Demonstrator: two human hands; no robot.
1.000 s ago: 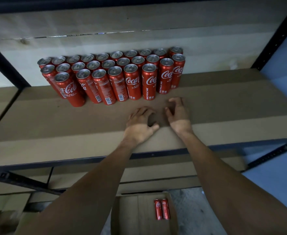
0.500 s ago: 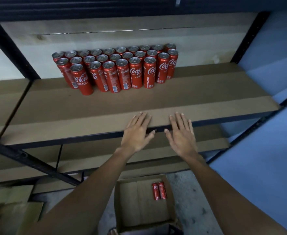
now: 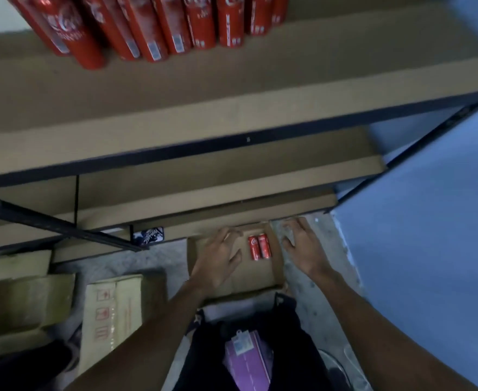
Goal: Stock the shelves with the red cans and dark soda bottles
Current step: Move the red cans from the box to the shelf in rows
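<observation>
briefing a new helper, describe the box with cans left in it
Below the shelving, on the concrete floor, an open cardboard box lies directly ahead. Unlike the printed carton left of it, it holds two red cans lying side by side.

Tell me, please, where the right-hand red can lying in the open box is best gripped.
Probably by its two ends, from straight above. The can lies on its side, pressed against its twin and close to the box wall, so its flanks leave little room. The right hand hovers beside that wall.
</observation>
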